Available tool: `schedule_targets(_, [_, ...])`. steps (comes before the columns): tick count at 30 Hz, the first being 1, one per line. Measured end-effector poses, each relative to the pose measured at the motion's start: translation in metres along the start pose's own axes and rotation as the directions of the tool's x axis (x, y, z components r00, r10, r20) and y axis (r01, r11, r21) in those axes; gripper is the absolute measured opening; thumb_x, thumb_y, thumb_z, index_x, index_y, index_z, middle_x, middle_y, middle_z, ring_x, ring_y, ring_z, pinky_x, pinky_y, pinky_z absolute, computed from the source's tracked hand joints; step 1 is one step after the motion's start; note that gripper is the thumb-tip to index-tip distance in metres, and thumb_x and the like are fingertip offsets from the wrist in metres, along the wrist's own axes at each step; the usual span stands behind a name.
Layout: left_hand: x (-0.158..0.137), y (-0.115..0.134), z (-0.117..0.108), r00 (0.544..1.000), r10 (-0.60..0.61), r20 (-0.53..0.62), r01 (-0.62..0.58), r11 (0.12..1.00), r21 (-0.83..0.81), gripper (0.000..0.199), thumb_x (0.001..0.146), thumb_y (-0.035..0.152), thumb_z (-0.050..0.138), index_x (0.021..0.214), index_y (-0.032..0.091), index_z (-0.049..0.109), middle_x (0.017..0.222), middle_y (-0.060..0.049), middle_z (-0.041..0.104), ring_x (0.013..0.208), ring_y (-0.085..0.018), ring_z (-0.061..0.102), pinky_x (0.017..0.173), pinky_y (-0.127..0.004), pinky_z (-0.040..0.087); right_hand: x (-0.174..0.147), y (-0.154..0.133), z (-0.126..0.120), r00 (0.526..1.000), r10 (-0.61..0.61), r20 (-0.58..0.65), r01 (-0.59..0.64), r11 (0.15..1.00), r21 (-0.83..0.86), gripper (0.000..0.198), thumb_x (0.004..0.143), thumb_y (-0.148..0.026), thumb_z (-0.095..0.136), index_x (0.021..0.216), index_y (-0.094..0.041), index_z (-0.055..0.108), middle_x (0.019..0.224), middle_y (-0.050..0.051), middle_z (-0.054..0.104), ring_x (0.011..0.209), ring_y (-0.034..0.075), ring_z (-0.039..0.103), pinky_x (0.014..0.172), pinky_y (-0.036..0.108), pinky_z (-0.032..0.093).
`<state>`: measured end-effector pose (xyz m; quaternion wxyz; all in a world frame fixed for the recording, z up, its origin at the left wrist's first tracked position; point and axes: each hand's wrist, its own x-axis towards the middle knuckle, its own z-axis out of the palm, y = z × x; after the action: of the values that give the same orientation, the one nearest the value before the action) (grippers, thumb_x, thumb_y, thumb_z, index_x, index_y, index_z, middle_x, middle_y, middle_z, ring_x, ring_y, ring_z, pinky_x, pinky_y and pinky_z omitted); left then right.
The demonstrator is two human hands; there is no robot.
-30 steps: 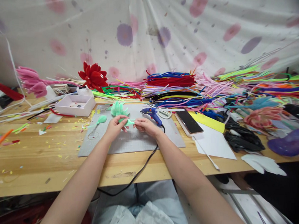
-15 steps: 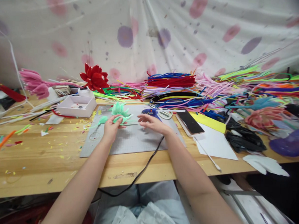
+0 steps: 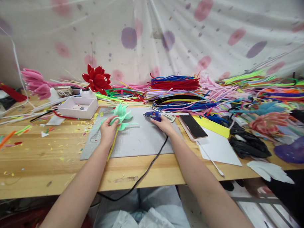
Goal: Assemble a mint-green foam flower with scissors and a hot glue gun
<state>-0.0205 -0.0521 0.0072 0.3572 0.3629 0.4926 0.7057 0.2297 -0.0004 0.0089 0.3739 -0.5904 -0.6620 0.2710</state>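
Observation:
My left hand (image 3: 108,128) is closed on a mint-green pipe-cleaner flower (image 3: 121,114), its petals spreading to the right of my fingers. A yellow stem (image 3: 112,146) slants down from below the flower beside my wrist. On the right, my right hand (image 3: 164,123) is wrapped round a blue hot glue gun (image 3: 154,115), whose nozzle points left toward the flower. A white glue stick (image 3: 179,114) sticks out of the gun's back end. Both hands are over the grey cutting mat (image 3: 138,148). My palm hides part of the gun's handle.
Scissors (image 3: 171,116) lie behind the gun, left of a phone (image 3: 193,125). A white box (image 3: 78,107) and a red flower (image 3: 97,78) stand at the back left. Bundles of pipe cleaners (image 3: 175,83) line the back. A black cord (image 3: 150,170) crosses the table's front edge.
My right hand has moved slightly right and taken hold of the glue gun. In my left hand the green flower has turned upright, and its yellow stem now shows.

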Motion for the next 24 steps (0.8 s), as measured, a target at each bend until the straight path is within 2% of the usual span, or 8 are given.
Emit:
schedule_targets(3, [0.001, -0.005, -0.001, 0.999, -0.034, 0.004, 0.034, 0.999, -0.015, 0.033, 0.052, 0.027, 0.074, 0.08, 0.013, 0.064, 0.079, -0.002, 0.062, 0.07, -0.012, 0.058, 0.065, -0.027, 0.053, -0.002, -0.002, 0.009, 0.991, 0.105, -0.081, -0.088, 0.977, 0.195, 0.041, 0.065, -0.051, 0.063, 0.085, -0.015, 0.064, 0.085, 0.008, 0.067, 0.077, 0.019, 0.059, 0.068, 0.03, 0.044])
schedule_targets(5, [0.002, -0.008, 0.0, 0.999, -0.05, -0.01, 0.05, 0.999, -0.011, 0.032, 0.051, 0.028, 0.073, 0.078, 0.013, 0.062, 0.077, -0.002, 0.061, 0.068, -0.011, 0.058, 0.064, -0.027, 0.053, -0.007, -0.006, 0.009, 0.995, 0.1, -0.03, -0.08, 0.916, 0.393, 0.041, 0.065, -0.052, 0.062, 0.082, -0.015, 0.062, 0.083, 0.007, 0.066, 0.068, 0.015, 0.058, 0.059, 0.026, 0.043])
schedule_targets(7, [0.002, -0.01, 0.001, 0.998, -0.058, -0.018, 0.058, 0.998, 0.004, 0.033, 0.052, 0.029, 0.073, 0.078, 0.013, 0.06, 0.077, -0.001, 0.059, 0.064, -0.011, 0.057, 0.061, -0.026, 0.052, -0.013, -0.013, 0.009, 0.996, 0.046, 0.079, -0.08, 0.855, 0.513, 0.039, 0.066, -0.053, 0.061, 0.078, -0.016, 0.061, 0.073, 0.005, 0.064, 0.055, 0.011, 0.053, 0.049, 0.023, 0.039])
schedule_targets(10, [0.001, -0.011, 0.001, 0.998, -0.068, -0.002, 0.068, 0.997, 0.036, 0.034, 0.052, 0.03, 0.072, 0.08, 0.013, 0.059, 0.078, -0.001, 0.059, 0.059, -0.009, 0.056, 0.056, -0.024, 0.051, -0.022, -0.023, 0.012, 0.977, -0.016, 0.215, -0.092, 0.869, 0.486, 0.037, 0.068, -0.053, 0.06, 0.066, -0.016, 0.059, 0.048, -0.002, 0.051, 0.041, 0.007, 0.041, 0.043, 0.022, 0.031])
schedule_targets(12, [0.001, -0.011, 0.0, 0.998, -0.066, 0.018, 0.065, 0.996, 0.054, 0.035, 0.053, 0.031, 0.072, 0.08, 0.013, 0.059, 0.078, -0.001, 0.059, 0.057, -0.009, 0.055, 0.055, -0.024, 0.05, -0.027, -0.029, 0.017, 0.965, -0.027, 0.26, -0.093, 0.894, 0.438, 0.038, 0.068, -0.053, 0.06, 0.061, -0.016, 0.056, 0.041, -0.005, 0.043, 0.038, 0.006, 0.036, 0.042, 0.022, 0.029])
schedule_targets(17, [0.0, -0.012, -0.001, 0.997, -0.05, 0.056, 0.045, 0.995, 0.092, 0.033, 0.055, 0.032, 0.071, 0.08, 0.014, 0.06, 0.079, -0.001, 0.06, 0.058, -0.009, 0.055, 0.054, -0.024, 0.049, -0.031, -0.036, 0.027, 0.967, -0.041, 0.252, -0.07, 0.907, 0.416, 0.036, 0.064, -0.052, 0.062, 0.061, -0.017, 0.055, 0.046, -0.004, 0.048, 0.04, 0.006, 0.037, 0.044, 0.023, 0.03])
schedule_targets(24, [-0.001, -0.011, 0.001, 0.997, -0.05, 0.055, 0.042, 0.99, 0.138, 0.033, 0.055, 0.032, 0.07, 0.08, 0.014, 0.06, 0.079, -0.002, 0.06, 0.055, -0.008, 0.052, 0.047, -0.021, 0.046, -0.029, -0.027, 0.036, 0.978, -0.084, 0.193, 0.012, 0.938, 0.347, 0.037, 0.064, -0.053, 0.062, 0.062, -0.016, 0.057, 0.059, 0.0, 0.057, 0.055, 0.01, 0.049, 0.057, 0.024, 0.038])
